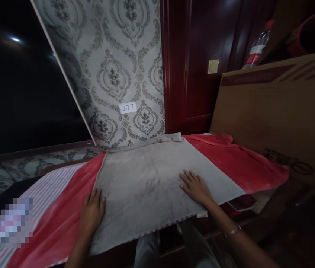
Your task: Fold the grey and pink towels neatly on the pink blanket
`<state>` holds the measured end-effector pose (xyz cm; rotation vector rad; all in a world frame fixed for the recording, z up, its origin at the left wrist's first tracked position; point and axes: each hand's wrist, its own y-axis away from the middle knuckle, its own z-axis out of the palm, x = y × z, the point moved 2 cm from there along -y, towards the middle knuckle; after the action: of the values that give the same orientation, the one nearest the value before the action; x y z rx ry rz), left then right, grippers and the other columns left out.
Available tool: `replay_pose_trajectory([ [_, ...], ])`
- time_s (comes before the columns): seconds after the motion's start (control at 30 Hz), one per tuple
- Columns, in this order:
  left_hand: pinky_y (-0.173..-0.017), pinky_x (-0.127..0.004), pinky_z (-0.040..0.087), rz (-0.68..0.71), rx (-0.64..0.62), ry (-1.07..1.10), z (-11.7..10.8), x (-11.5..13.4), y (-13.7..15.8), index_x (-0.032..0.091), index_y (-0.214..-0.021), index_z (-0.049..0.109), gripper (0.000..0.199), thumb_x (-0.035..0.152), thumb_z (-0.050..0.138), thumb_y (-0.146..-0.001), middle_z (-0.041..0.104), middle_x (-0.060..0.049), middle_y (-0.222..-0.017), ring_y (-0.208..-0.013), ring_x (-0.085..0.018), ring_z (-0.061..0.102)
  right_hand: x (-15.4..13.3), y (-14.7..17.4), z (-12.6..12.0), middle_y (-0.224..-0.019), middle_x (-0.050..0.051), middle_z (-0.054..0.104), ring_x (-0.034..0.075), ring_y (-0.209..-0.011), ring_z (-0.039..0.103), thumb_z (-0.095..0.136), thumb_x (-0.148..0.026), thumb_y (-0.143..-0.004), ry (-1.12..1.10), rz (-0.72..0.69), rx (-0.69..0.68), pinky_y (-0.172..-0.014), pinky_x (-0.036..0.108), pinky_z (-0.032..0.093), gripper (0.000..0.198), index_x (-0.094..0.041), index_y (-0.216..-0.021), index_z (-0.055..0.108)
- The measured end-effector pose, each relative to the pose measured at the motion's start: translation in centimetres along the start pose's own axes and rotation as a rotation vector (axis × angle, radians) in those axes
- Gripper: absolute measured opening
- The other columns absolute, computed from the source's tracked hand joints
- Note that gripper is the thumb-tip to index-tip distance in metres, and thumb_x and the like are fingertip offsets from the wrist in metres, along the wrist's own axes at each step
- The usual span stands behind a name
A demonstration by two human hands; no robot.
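Note:
A grey plush cloth [143, 178] lies spread out before me, its far edge bunched up against the wall. Under it a red plush cloth [65, 208] shows on the left, and more red fabric extends to the right. My left hand [92, 210] rests palm down at the grey cloth's left edge, fingers stretched out. On the right part of the grey cloth my right hand [195, 186] lies flat with its fingers spread. A bracelet circles the right wrist. Striped fabric [54, 182] in white, pink and blue shows at the far left.
A large dark screen [26, 82] stands at the left. Behind the cloth is patterned wallpaper [115, 74] with a paper label [128, 107] reading 277. At the right stand a big cardboard box [274, 111] and a plastic bottle [257, 48]. My legs are below the near edge.

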<state>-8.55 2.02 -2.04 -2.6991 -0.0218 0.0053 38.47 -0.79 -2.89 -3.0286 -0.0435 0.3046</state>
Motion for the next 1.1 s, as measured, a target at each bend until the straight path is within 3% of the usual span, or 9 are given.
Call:
replay_pose_trajectory([
  [0.2,-0.114,-0.053,0.037,0.015,-0.085,0.034,-0.3,-0.1,-0.2,0.013,-0.136,0.061,0.054,0.031,0.036,-0.091,0.058,-0.013,-0.144,-0.14,-0.034,0.045,1.0,-0.5,0.1,-0.164,0.007,0.026,0.031,-0.151,0.022,0.046,-0.043,-0.096,-0.075,-0.011,-0.028,-0.119,0.057,0.021,0.059,-0.031,-0.153,0.042],
  [0.3,-0.114,-0.057,0.035,0.001,-0.208,0.034,-0.6,-0.3,-1.5,0.014,-0.138,0.059,0.055,0.031,0.033,-0.093,0.052,-0.014,-0.15,-0.143,-0.033,0.041,2.3,-1.9,-0.7,-0.156,0.01,0.042,0.029,-0.145,0.037,0.053,-0.035,-0.09,-0.202,-0.076,-0.058,-0.117,0.049,0.03,0.056,-0.023,-0.145,0.054],
  [0.43,-0.107,-0.048,0.046,-0.036,-0.32,0.08,-0.8,-0.5,-5.9,0.012,-0.134,0.061,0.053,0.034,0.034,-0.094,0.055,-0.017,-0.146,-0.131,-0.031,0.055,4.5,-5.7,-2.9,-0.129,0.009,0.068,0.025,-0.116,0.065,0.052,-0.029,-0.088,-0.457,-0.024,0.051,-0.104,0.037,0.047,0.047,-0.02,-0.131,0.067],
  [0.53,-0.103,-0.04,0.05,-0.108,-0.352,0.099,-0.2,-0.7,-9.8,0.008,-0.134,0.06,0.052,0.033,0.037,-0.094,0.058,-0.019,-0.141,-0.123,-0.029,0.062,6.1,-9.1,-4.2,-0.119,0.01,0.073,0.025,-0.105,0.069,0.056,-0.027,-0.084,-0.586,0.072,0.146,-0.098,0.037,0.05,0.04,-0.019,-0.119,0.073],
  [0.63,-0.098,-0.041,0.052,-0.201,-0.311,0.042,1.0,-0.6,-13.0,0.007,-0.134,0.06,0.052,0.033,0.04,-0.093,0.063,-0.021,-0.133,-0.116,-0.03,0.065,7.4,-12.5,-4.7,-0.116,0.009,0.074,0.024,-0.107,0.068,0.057,-0.023,-0.082,-0.633,0.111,0.181,-0.098,0.036,0.051,0.034,-0.019,-0.111,0.075],
  [0.7,-0.097,-0.041,0.052,-0.171,-0.204,0.026,1.7,0.3,-14.8,0.009,-0.13,0.062,0.049,0.033,0.042,-0.093,0.065,-0.02,-0.13,-0.117,-0.03,0.064,8.3,-14.8,-4.4,-0.112,0.008,0.075,0.022,-0.104,0.069,0.055,-0.022,-0.083,-0.667,0.152,0.199,-0.093,0.034,0.054,0.033,-0.019,-0.109,0.074],
  [0.8,-0.107,-0.037,0.047,-0.021,-0.097,0.094,2.5,3.3,-17.1,0.012,-0.123,0.067,0.042,0.029,0.045,-0.091,0.064,-0.016,-0.133,-0.127,-0.027,0.059,9.0,-18.4,-3.5,-0.097,0.009,0.076,0.019,-0.085,0.072,0.052,-0.022,-0.086,-0.717,0.229,0.209,-0.072,0.029,0.058,0.033,-0.016,-0.111,0.072],
  [0.97,-0.115,-0.034,0.039,0.172,-0.202,0.193,4.6,9.3,-20.0,0.015,-0.131,0.063,0.045,0.026,0.046,-0.092,0.061,-0.011,-0.141,-0.133,-0.022,0.054,8.8,-24.1,-1.4,-0.082,0.007,0.074,0.015,-0.068,0.069,0.051,-0.022,-0.09,-0.704,0.279,0.198,-0.058,0.022,0.053,0.032,-0.013,-0.115,0.07],
  [1.1,-0.117,-0.045,0.035,0.156,-0.228,0.114,6.9,11.2,-20.2,0.015,-0.142,0.055,0.049,0.029,0.044,-0.096,0.05,-0.016,-0.151,-0.142,-0.027,0.044,8.5,-28.0,-1.1,-0.085,0.007,0.074,0.017,-0.073,0.069,0.054,-0.02,-0.088,-0.583,0.229,0.15,-0.069,0.025,0.054,0.029,-0.012,-0.107,0.074],
])
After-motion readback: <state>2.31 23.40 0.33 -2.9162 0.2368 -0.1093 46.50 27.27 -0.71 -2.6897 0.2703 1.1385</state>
